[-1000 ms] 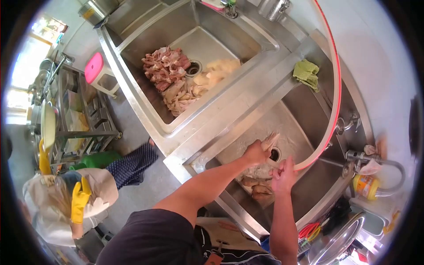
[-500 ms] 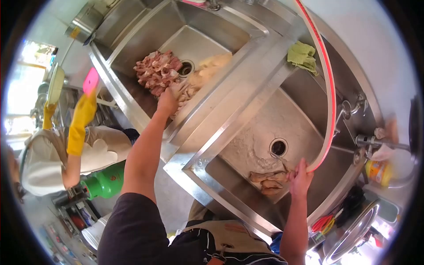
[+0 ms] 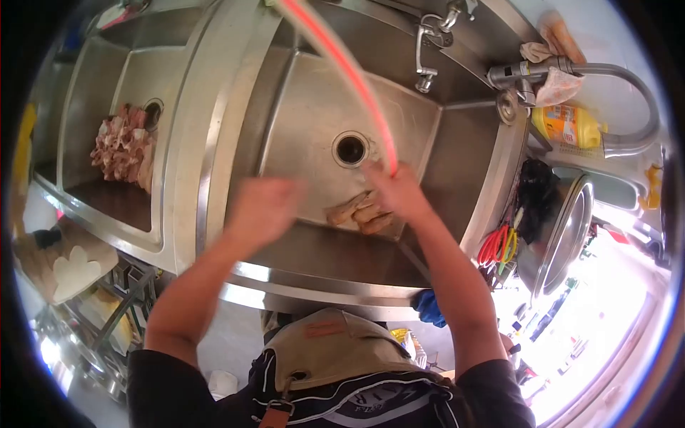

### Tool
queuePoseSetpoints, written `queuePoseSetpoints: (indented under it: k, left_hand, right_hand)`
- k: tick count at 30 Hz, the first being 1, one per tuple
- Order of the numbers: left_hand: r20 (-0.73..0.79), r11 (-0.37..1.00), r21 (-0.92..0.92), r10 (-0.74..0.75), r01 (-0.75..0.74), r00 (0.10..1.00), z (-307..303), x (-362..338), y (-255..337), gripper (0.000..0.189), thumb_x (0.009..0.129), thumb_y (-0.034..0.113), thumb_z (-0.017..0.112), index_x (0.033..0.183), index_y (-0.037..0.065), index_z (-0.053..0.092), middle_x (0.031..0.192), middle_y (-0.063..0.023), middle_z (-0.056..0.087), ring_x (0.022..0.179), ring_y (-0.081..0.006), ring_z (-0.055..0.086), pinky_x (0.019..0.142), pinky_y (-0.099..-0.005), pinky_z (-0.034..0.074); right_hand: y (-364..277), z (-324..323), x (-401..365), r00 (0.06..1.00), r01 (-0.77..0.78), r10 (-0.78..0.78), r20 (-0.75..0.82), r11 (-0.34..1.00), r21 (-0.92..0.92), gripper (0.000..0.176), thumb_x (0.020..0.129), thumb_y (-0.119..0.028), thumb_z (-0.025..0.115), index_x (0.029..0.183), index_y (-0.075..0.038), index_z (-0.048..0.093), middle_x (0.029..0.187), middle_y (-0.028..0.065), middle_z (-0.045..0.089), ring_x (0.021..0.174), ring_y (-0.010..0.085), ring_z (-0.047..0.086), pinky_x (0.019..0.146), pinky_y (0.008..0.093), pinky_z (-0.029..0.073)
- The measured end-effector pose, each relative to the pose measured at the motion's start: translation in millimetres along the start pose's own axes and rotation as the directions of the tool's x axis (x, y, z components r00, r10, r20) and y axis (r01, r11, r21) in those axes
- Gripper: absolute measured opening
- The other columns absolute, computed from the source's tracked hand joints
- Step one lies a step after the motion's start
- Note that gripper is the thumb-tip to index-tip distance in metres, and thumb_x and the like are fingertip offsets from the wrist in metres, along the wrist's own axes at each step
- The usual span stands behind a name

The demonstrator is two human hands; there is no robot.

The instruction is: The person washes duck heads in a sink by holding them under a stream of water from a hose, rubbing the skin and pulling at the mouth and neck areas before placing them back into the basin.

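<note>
My right hand (image 3: 399, 191) is closed round the end of a clear hose with a red stripe (image 3: 348, 71), low over the right sink (image 3: 303, 121). Just below that hand, a few brownish pieces of meat (image 3: 360, 212) lie on the sink floor near the drain (image 3: 351, 148). Motion smears my left hand (image 3: 265, 208), which hovers over the left part of the same sink; its fingers cannot be made out, and I see nothing in it. A heap of pinkish raw meat (image 3: 123, 146) rests in the left sink (image 3: 89, 107), away from both hands.
A metal divider (image 3: 196, 143) separates the sinks. Along the back are a tap (image 3: 426, 53) and a grey spout pipe (image 3: 635, 82), with a yellow bottle (image 3: 571, 127) at right. Red cords (image 3: 497, 246) and a large round lid (image 3: 567, 235) sit beyond the right edge.
My left hand has left the meat in the left sink and moved right, over the right sink. The view has turned rightward. My right hand still holds the hose, now closer to the drain.
</note>
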State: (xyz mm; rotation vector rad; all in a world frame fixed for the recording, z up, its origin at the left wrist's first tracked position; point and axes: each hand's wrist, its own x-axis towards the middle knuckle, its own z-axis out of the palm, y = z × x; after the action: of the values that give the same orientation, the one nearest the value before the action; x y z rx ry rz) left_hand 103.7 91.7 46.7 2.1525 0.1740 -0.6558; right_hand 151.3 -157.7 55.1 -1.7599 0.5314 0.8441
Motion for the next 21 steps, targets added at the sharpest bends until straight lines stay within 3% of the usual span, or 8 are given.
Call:
queuePoseSetpoints:
  k: [2, 4, 9, 11, 14, 16, 17, 21]
  left_hand:
    - [0.390, 0.938, 0.242, 0.140, -0.248, 0.910, 105, 29, -3, 0.032, 0.081, 0.035, 0.061, 0.086, 0.004, 0.069, 0.084, -0.0202, 0.066, 0.082, -0.0375, 0.065, 0.075, -0.0458, 0.050]
    - [0.616, 0.896, 0.424, -0.176, -0.134, 0.768, 177, 60, -11, 0.029, 0.080, 0.033, 0.061, 0.090, 0.006, 0.067, 0.094, -0.0202, 0.065, 0.089, -0.0366, 0.063, 0.078, -0.0470, 0.049]
    - [0.393, 0.858, 0.511, -0.284, 0.049, 0.875, 269, 101, -87, 0.024, 0.081, 0.028, 0.058, 0.088, 0.005, 0.062, 0.091, -0.0175, 0.062, 0.083, -0.0353, 0.062, 0.072, -0.0478, 0.050]
    - [0.314, 0.902, 0.408, -0.286, 0.143, 0.905, 269, 112, -111, 0.021, 0.081, 0.025, 0.056, 0.087, 0.005, 0.059, 0.090, -0.0163, 0.061, 0.081, -0.0347, 0.061, 0.069, -0.0481, 0.050]
    - [0.278, 0.881, -0.263, -0.321, 0.393, 0.905, 246, 124, -141, 0.018, 0.081, 0.022, 0.054, 0.086, 0.005, 0.056, 0.089, -0.0147, 0.059, 0.077, -0.0340, 0.060, 0.066, -0.0485, 0.051]
    - [0.366, 0.465, -0.745, -0.313, 0.478, 0.876, 222, 130, -142, 0.015, 0.081, 0.019, 0.053, 0.086, 0.005, 0.054, 0.088, -0.0136, 0.057, 0.075, -0.0334, 0.059, 0.063, -0.0488, 0.051]
    - [0.418, 0.224, -0.843, -0.301, 0.489, 0.857, 213, 131, -137, 0.014, 0.082, 0.018, 0.052, 0.085, 0.005, 0.053, 0.088, -0.0130, 0.057, 0.074, -0.0332, 0.059, 0.062, -0.0490, 0.051]
    - [0.580, -0.042, -0.811, -0.189, 0.583, 0.793, 153, 113, -49, 0.023, 0.083, 0.021, 0.050, 0.097, 0.004, 0.051, 0.085, -0.0138, 0.057, 0.072, -0.0323, 0.059, 0.058, -0.0463, 0.051]
  right_hand:
    - [11, 5, -5, 0.999, 0.029, -0.030, -0.020, 0.999, -0.035, 0.032, 0.090, -0.032, 0.064, 0.080, -0.002, 0.059, 0.059, 0.0000, 0.049, 0.048, 0.0088, 0.049, 0.046, 0.0278, 0.043]
    - [38, 10, 1, 0.966, 0.241, -0.243, -0.083, 0.970, -0.032, 0.031, 0.090, -0.031, 0.064, 0.083, -0.001, 0.060, 0.058, -0.0016, 0.050, 0.047, 0.0079, 0.051, 0.044, 0.0257, 0.043]
    - [35, 38, -39, 0.907, 0.395, -0.400, -0.133, 0.916, -0.061, 0.025, 0.089, -0.024, 0.065, 0.081, -0.001, 0.062, 0.066, -0.0003, 0.056, 0.059, 0.0074, 0.053, 0.052, 0.0265, 0.045]
    - [47, 39, -48, 0.868, 0.471, -0.478, -0.132, 0.878, -0.084, 0.022, 0.088, -0.020, 0.066, 0.081, 0.000, 0.061, 0.066, -0.0002, 0.056, 0.064, 0.0070, 0.051, 0.055, 0.0272, 0.045]
    - [28, 31, -53, 0.876, 0.444, -0.451, -0.169, 0.892, -0.080, 0.020, 0.087, -0.016, 0.066, 0.078, 0.001, 0.059, 0.064, -0.0003, 0.055, 0.063, 0.0064, 0.049, 0.055, 0.0278, 0.043]
    - [33, 33, -42, 0.832, 0.491, -0.486, -0.269, 0.870, -0.052, 0.021, 0.087, -0.015, 0.065, 0.075, 0.000, 0.057, 0.061, -0.0005, 0.053, 0.059, 0.0057, 0.048, 0.052, 0.0278, 0.041]
    - [32, 29, -33, 0.915, 0.372, -0.350, -0.199, 0.925, 0.082, 0.027, 0.090, -0.020, 0.063, 0.071, -0.003, 0.056, 0.056, -0.0007, 0.050, 0.050, 0.0058, 0.045, 0.046, 0.0275, 0.040]
    - [-1, 37, -28, 0.964, 0.263, -0.199, -0.178, 0.825, 0.501, 0.032, 0.094, -0.026, 0.059, 0.069, -0.008, 0.052, 0.052, -0.0024, 0.045, 0.041, 0.0059, 0.041, 0.041, 0.0267, 0.039]
